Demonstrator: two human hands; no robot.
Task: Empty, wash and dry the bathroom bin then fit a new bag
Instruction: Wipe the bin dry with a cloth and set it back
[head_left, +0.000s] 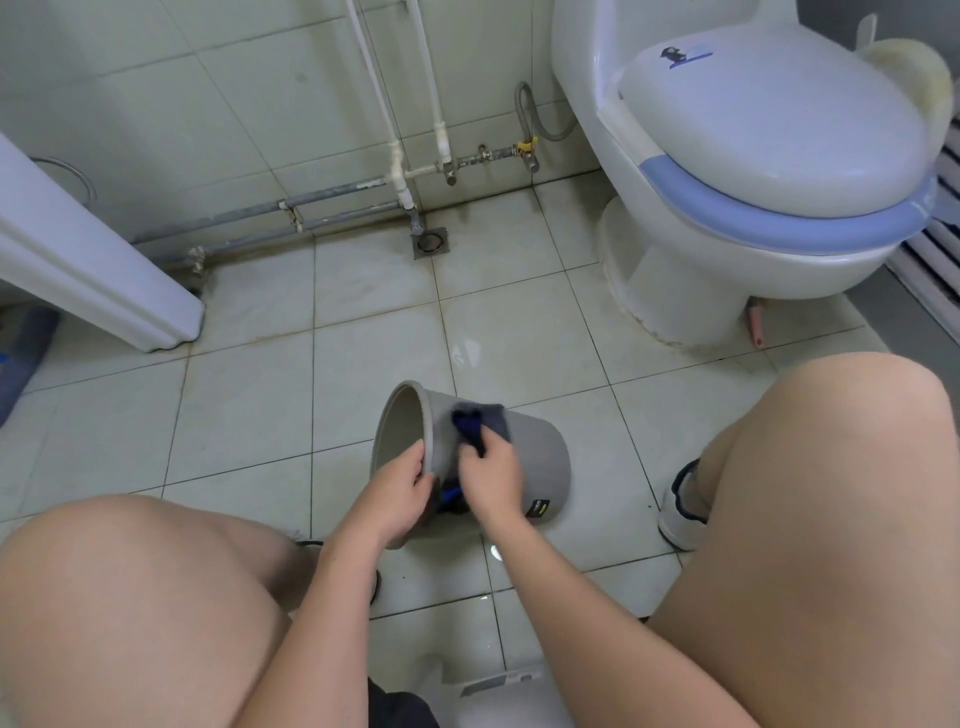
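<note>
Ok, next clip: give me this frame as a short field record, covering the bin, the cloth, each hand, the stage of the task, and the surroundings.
bin: grey bin, tilted on its side over the floor tiles, mouth facing left, no bag visible inside
cloth: dark blue cloth pressed on the bin's outer wall
left hand: left hand grips the bin's rim
right hand: right hand holds the cloth against the bin
stage: wiping the outside; new bag not yet fitted
surroundings: toilet with lid closed at upper right; floor drain by the wall pipes
</note>
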